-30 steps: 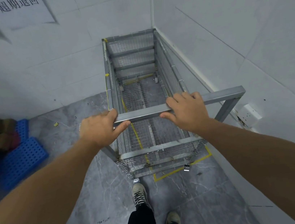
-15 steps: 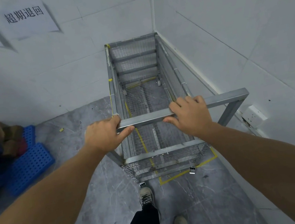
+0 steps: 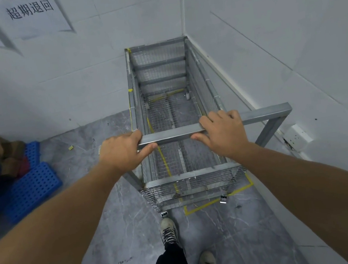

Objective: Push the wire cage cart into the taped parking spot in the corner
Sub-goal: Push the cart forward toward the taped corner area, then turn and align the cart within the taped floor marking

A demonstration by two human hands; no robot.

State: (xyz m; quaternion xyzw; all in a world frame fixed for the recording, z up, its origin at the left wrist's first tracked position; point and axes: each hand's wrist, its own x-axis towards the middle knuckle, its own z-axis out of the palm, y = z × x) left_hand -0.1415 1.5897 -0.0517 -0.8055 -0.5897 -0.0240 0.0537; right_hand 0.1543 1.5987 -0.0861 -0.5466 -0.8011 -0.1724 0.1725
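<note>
Gripping the handle bar (image 3: 170,135), left hand (image 3: 121,156) and right hand (image 3: 222,133) were closed around it; beyond them the wire cage cart (image 3: 164,101) sat against the corner, partly over yellow tape (image 3: 203,206). Judged rigid, empty, light-rolling.

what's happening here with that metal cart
A person is standing behind a wire cage cart with both hands on its handle bar: the left hand grips near the bar's left end, the right hand near its middle. The cart's far end sits in the corner where the two walls meet. Yellow floor tape shows through the mesh and sticks out beyond the near right wheel, while the near left wheel sits outside the tape corner, so the cart looks slightly off the marked spot.
</note>
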